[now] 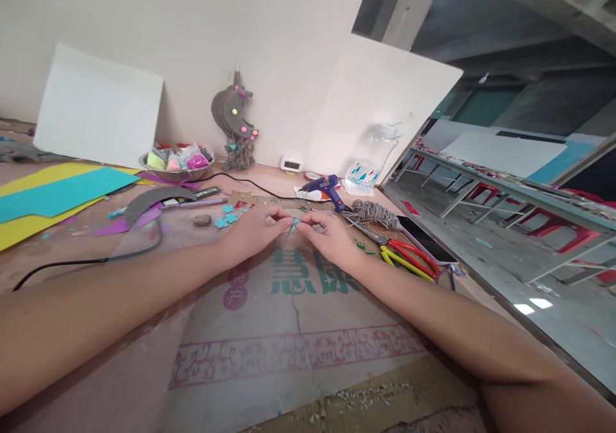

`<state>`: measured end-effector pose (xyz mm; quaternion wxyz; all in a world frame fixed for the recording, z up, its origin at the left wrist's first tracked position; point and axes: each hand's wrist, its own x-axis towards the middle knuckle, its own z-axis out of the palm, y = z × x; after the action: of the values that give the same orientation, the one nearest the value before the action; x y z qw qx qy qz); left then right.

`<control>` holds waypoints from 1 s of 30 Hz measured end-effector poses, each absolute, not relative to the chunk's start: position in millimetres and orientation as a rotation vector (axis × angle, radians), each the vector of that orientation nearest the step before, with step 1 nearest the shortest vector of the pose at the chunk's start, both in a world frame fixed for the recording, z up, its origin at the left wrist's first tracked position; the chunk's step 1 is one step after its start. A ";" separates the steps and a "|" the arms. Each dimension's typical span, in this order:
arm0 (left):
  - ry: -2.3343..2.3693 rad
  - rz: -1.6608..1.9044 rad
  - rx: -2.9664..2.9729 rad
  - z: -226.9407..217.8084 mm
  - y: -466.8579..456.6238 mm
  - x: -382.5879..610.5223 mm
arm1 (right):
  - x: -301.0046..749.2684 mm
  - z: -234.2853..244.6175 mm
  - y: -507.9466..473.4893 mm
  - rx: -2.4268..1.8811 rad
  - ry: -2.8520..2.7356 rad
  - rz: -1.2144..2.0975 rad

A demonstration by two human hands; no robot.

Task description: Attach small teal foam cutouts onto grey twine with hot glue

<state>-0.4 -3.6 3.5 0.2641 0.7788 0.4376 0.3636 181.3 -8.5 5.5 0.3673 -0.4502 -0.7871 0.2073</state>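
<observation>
Near the middle of the table, my left hand point(256, 233) and my right hand point(332, 239) meet with fingertips pinched. Between them is a small teal piece point(295, 222), gripped from both sides; its shape is mostly hidden by the fingers. A thin grey string point(295, 311) runs down below it over the printed clear plastic sheet point(240, 349). Several teal flower cutouts point(226, 217) lie just left of my left hand. Right of my right hand are a bundle of grey cord point(373, 213) and red-handled pliers point(414, 256).
Behind the hands are a blue glue gun point(327, 189), a small digital clock point(291, 163) and a clear jar point(370, 157). A phone point(428, 239) lies at the right edge. Teal foam point(67, 192) and a bowl of clay point(178, 171) are left. A decorated grey moon point(233, 115) hangs behind.
</observation>
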 end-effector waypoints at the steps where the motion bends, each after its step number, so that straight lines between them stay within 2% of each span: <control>1: 1.196 0.973 2.104 3.8 -3.6 -0.3 | 181.7 5.4 -8.3 -1.158 -2.018 0.534; 14: 1.170 1.005 2.098 3.1 -2.7 -0.5 | 184.4 4.9 -6.9 -1.159 -1.951 0.664; 23: 1.184 0.983 2.042 4.1 -3.6 -0.6 | 187.4 4.0 -5.0 -1.128 -1.994 0.631; 30: 1.182 1.019 2.011 0.4 0.3 -0.4 | 187.3 0.2 -2.7 -1.147 -1.831 0.731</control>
<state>-0.4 0.3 0.4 0.2935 0.7552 0.4439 0.3826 187.3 -2.7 0.2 0.4174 -0.4569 -0.7295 0.2912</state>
